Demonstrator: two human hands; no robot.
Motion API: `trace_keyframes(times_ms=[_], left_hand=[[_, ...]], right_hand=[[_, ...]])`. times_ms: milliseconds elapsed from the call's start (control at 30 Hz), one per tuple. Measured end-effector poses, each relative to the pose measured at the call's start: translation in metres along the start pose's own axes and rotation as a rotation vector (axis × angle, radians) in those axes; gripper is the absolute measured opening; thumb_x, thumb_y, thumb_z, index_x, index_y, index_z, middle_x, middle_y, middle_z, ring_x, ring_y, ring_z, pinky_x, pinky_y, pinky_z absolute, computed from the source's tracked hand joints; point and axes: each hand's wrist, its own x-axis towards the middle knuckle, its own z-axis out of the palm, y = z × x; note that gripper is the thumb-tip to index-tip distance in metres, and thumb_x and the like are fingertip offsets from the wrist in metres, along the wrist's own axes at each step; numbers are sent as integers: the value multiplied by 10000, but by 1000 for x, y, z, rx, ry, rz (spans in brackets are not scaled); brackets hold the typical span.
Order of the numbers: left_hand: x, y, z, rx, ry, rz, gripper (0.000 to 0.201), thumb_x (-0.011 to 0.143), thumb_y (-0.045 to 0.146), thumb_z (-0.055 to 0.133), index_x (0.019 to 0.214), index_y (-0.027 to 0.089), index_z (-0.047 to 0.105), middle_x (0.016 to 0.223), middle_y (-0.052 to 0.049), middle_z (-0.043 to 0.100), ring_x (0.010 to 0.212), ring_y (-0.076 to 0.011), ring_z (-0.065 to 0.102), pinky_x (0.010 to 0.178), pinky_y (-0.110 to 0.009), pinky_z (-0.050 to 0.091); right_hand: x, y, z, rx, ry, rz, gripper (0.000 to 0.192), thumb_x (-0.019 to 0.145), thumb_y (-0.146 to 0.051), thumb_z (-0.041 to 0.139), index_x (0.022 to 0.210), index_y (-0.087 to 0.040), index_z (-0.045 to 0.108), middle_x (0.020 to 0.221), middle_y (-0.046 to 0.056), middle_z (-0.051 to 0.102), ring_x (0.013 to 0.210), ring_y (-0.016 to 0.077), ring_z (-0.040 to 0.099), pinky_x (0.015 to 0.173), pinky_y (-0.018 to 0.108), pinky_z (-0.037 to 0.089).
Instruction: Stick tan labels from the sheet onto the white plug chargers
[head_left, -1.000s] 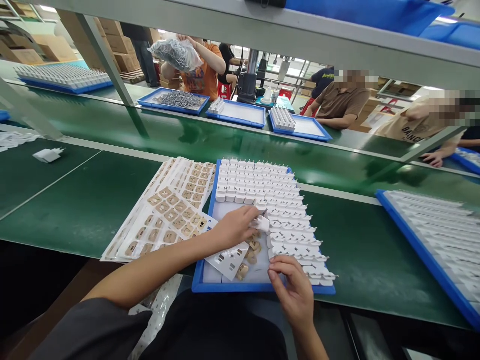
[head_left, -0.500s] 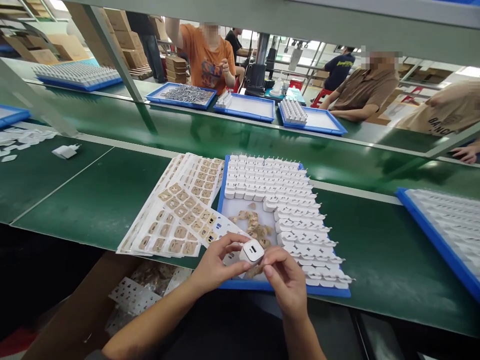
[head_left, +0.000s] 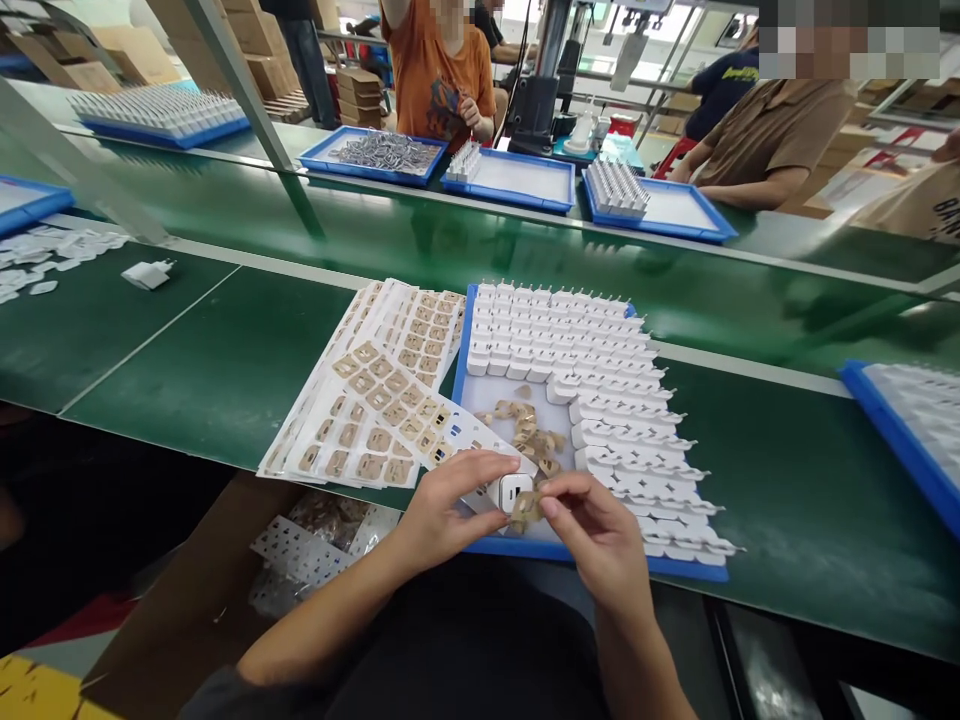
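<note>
Between the thumb and fingers of my left hand [head_left: 448,505] is a white charger plug [head_left: 510,491], its face with the port slots turned toward my right hand. My right hand [head_left: 606,535] pinches a small tan film piece [head_left: 526,512] right at the charger's face; whether the two still touch I cannot tell. Both hands are over the near edge of a blue tray [head_left: 525,547]. Rows of white chargers [head_left: 555,335] with pins up fill its back and right side. Crumpled tan film pieces [head_left: 534,436] lie on the tray's bare floor.
Left of the tray lie stacked sheets of tan stickers [head_left: 352,405], one part-used sheet [head_left: 394,395] reaching over the tray's rim. A lone charger [head_left: 148,274] rests further left. Another loaded tray [head_left: 892,440] stands at right. Co-workers sit across the bench behind more trays [head_left: 517,185].
The charger's face has turned more toward my right hand, and a tan film piece now shows clearly in my right fingers. The whole view has shifted, so the bench appears further right and higher.
</note>
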Motion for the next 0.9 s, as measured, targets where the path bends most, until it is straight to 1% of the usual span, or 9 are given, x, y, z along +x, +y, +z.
trace_keyframes(times_ms=[100,300,600,767,900], left_hand=[[1,2,-1,10,-1,21,483,867,236,760,1332,243,630,1207,-106,749,1121,-249,702,987,-400,564],[2,4,-3,28,-3,55,450,893,269,737,1328,227,632,1190,-121,752,1113,-251,704,979,-412,567],[2,4,-5,34,-24,45,454,897,278,732,1337,244,627,1199,-119,749,1130,-268,698,985,-440,564],[2,5,-5,42,-18,45,458,887,250,740,1331,245,629,1201,-112,749,1126,-257,697,996,-427,556],[2,5,-6,62,-18,60,468,873,203,744,1326,233,629,1212,-115,746,1131,-254,695,1013,-431,544]], right_hand=[[5,-3,0,-42,-23,9,70,925,-211,682,944,-260,728,825,0,710,750,138,667,685,215,545],[5,-6,2,-66,-25,16,41,919,-232,686,924,-237,726,815,14,712,730,153,676,665,238,556],[5,-6,2,-97,-18,33,54,912,-258,685,901,-223,724,807,29,718,719,171,684,652,264,565],[3,-8,3,-140,-23,29,46,920,-240,673,923,-238,719,826,18,718,723,158,678,667,258,559],[4,-11,7,-185,1,33,39,914,-254,684,896,-232,711,798,16,707,709,157,664,660,263,563]])
